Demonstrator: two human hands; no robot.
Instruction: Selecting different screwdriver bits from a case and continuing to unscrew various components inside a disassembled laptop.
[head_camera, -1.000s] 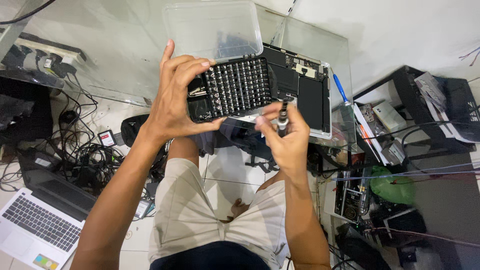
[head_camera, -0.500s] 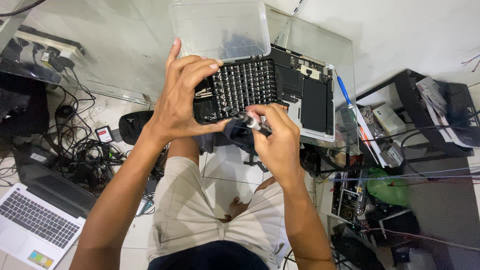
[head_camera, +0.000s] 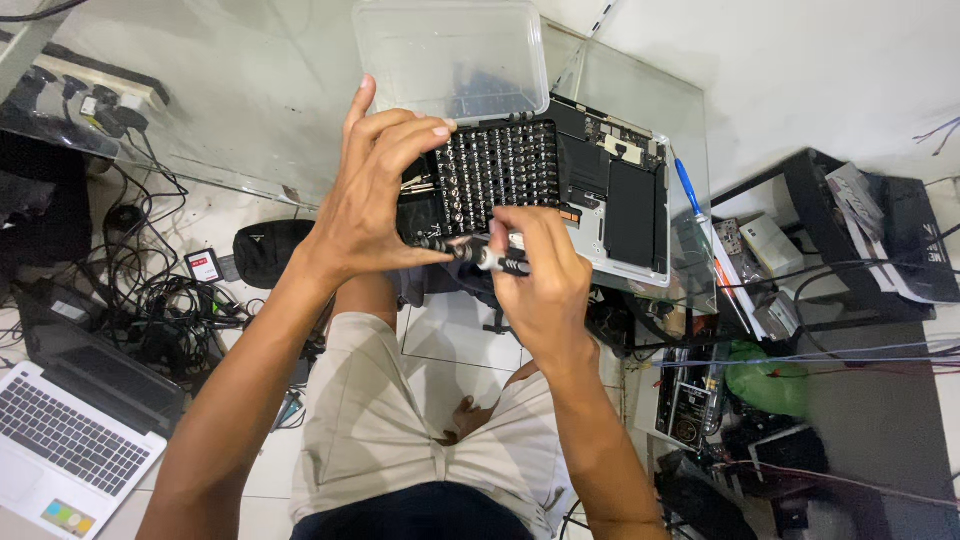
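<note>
Seen from above, a seated person works at a glass table (head_camera: 250, 120), both bare hands raised over its near edge. The right hand (head_camera: 545, 290) grips a small screwdriver (head_camera: 490, 258), black with a silver band, fingers curled closed around its handle. The driver lies almost level, its long axis running left to right with a slight downward tilt to the right; its tip end points left, toward the other hand. The left hand (head_camera: 375, 195) meets it there: thumb and fingertips pinch narrowly at the driver's left end, though whether a bit sits between them is too small to tell. The remaining left fingers arch over a bit case (head_camera: 500, 175), a black tray filled with rows of metal bits, its clear lid (head_camera: 450, 60) standing open behind it. The left hand is the nearer one to the case.

Just right of the case lies an opened laptop (head_camera: 625, 200), its dark internals exposed. A blue pen (head_camera: 688, 188) rests by its right edge. On the floor below left are tangled cables (head_camera: 150, 310) and a second laptop (head_camera: 70, 440) with a pale keyboard. Boxes and electronics crowd the right side.
</note>
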